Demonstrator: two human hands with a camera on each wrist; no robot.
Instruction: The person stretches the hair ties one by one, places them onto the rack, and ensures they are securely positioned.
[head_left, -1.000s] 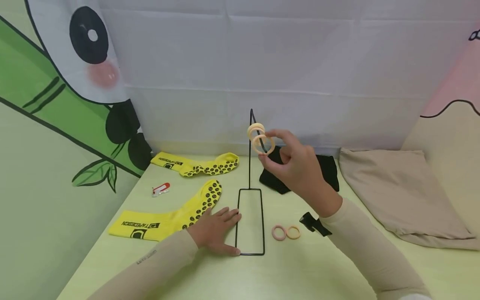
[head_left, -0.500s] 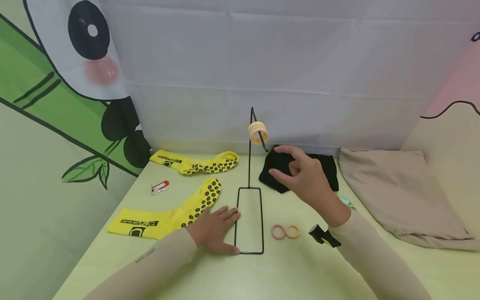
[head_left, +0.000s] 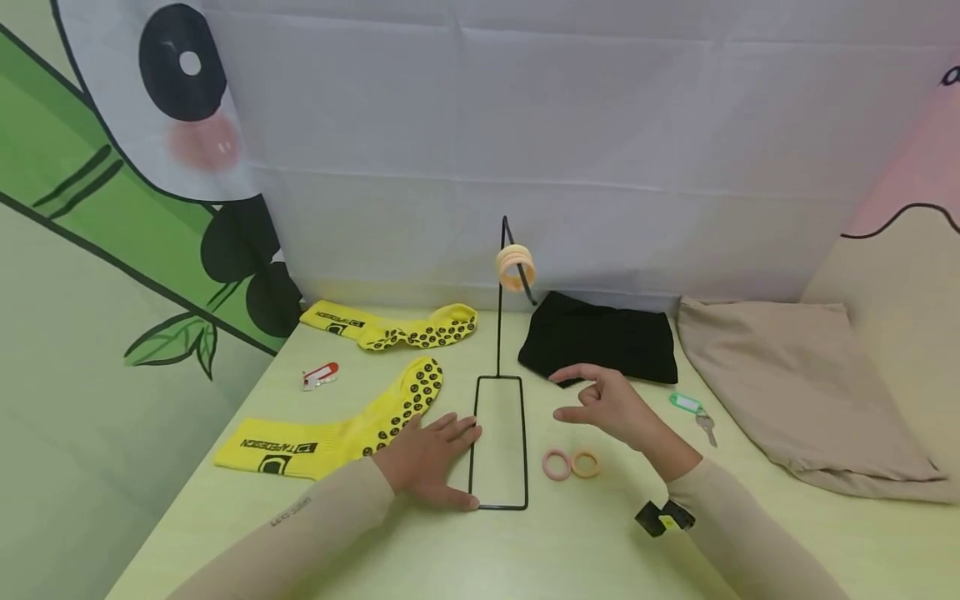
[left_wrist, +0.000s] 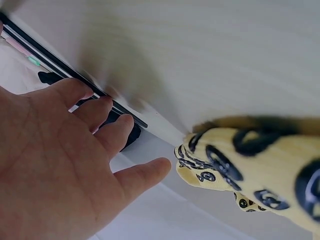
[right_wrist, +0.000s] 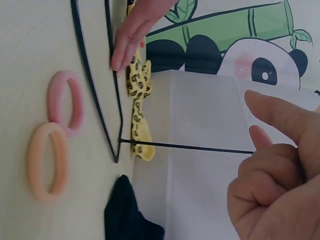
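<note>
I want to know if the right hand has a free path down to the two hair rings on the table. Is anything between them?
Nothing visible does. The right hand hovers above the pink ring and the orange ring, which lie side by side just right of the wire stand's base; only bare table lies between.

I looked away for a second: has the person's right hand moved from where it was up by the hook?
Yes. The right hand has come down from the hook of the wire stand and now hovers empty just above the two loose rings on the table.
</note>
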